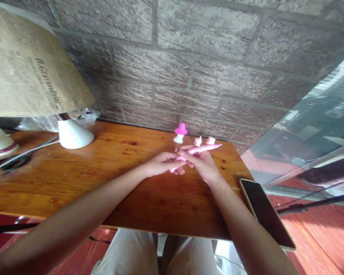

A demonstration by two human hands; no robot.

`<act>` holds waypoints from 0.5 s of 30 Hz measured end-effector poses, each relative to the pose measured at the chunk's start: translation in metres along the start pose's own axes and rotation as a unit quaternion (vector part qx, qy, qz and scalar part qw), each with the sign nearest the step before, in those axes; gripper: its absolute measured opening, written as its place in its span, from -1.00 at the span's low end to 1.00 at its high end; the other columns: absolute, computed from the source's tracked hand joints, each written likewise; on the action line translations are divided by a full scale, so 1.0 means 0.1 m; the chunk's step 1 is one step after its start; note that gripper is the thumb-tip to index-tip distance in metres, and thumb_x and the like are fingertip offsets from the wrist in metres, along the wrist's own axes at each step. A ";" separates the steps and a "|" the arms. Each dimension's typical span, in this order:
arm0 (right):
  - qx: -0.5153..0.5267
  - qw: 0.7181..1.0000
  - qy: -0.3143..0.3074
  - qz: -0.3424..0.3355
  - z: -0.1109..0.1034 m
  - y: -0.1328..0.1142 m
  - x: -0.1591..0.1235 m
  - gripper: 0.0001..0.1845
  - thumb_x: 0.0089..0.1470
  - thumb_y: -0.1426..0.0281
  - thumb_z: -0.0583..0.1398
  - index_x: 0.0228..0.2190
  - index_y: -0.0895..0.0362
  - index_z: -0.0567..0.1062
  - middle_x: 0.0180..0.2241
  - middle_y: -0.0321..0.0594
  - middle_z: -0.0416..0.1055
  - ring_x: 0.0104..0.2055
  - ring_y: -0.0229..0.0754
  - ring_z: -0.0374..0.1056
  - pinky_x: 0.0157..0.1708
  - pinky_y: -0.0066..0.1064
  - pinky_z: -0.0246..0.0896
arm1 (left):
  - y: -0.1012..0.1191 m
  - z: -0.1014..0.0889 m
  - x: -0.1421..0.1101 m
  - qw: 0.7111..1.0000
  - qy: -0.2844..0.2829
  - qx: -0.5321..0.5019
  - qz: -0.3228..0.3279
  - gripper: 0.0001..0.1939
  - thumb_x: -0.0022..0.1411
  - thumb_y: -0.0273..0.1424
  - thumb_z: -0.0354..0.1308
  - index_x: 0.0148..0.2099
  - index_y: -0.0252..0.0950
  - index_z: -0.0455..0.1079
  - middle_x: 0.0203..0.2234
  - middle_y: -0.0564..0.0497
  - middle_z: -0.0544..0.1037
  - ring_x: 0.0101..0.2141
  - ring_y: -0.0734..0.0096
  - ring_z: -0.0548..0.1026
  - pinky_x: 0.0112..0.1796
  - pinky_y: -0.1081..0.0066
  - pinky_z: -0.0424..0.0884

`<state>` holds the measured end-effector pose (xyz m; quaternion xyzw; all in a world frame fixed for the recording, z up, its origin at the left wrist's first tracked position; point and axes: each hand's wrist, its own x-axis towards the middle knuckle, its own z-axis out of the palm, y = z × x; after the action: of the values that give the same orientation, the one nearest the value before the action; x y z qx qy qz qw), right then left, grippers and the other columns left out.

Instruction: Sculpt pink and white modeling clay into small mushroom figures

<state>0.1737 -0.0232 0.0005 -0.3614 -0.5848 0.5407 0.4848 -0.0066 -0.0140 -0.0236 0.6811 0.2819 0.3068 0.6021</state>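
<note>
A long pink roll, seemingly of modelling clay (209, 148), tapers to a point at its right end. My left hand (162, 164) has its fingers closed round the lower left part of the roll. Farther along, my right hand (202, 165) grips the middle, thumb on top, and the pointed end sticks out past it. Both hands are just above the wooden table, close together, with the fingertips partly hidden. Behind them stands a small mushroom figure (180, 133) with a bright pink cap and white stem. To its right are two small pale pink lumps, one knobbly (198, 141), one blocky (210, 140).
On the left are a lamp with a white base (74, 134) and newsprint shade (37, 65), a paper cup (0, 143), dark-handled scissors (11, 163) and plastic wrapping (87, 115). A dark-screened tablet or phone (266, 214) lies at the table's right edge. A brick-patterned wall (174, 65) stands behind.
</note>
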 end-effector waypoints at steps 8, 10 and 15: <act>-0.007 0.999 0.037 0.014 -0.01 0.05 0.02 -0.48 -0.23 0.07 0.45 -0.30 0.16 0.59 -0.53 -0.29 0.48 -0.56 -0.34 0.19 -0.58 -0.45 0.05 | -0.06 -0.01 0.03 0.999 0.035 0.004 0.011 -0.56 0.13 -0.10 0.32 -0.16 -0.41 0.55 -0.33 -0.12 0.63 -0.40 0.42 0.50 -0.31 0.40 0.41; -0.002 0.999 0.030 0.016 0.00 0.05 0.02 -0.46 -0.23 0.07 0.46 -0.27 0.16 0.57 -0.53 -0.30 0.48 -0.56 -0.35 0.19 -0.57 -0.45 0.06 | -0.05 -0.01 0.03 0.999 0.035 0.013 0.019 -0.56 0.15 -0.10 0.31 -0.14 -0.41 0.55 -0.35 -0.12 0.63 -0.40 0.42 0.50 -0.32 0.41 0.41; 0.018 0.999 -0.009 0.032 0.01 0.01 0.00 -0.48 -0.20 0.11 0.46 -0.22 0.13 0.56 -0.49 -0.32 0.50 -0.54 -0.33 0.28 -0.53 -0.44 0.13 | 0.00 0.01 0.02 0.998 0.045 0.022 0.049 -0.55 0.22 -0.07 0.24 -0.18 -0.42 0.56 -0.33 -0.15 0.63 -0.36 0.39 0.53 -0.32 0.43 0.41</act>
<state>0.1729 -0.0232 -0.0007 -0.3664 -0.5676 0.5691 0.4687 -0.0052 -0.0131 -0.0239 0.6923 0.2818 0.3601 0.5582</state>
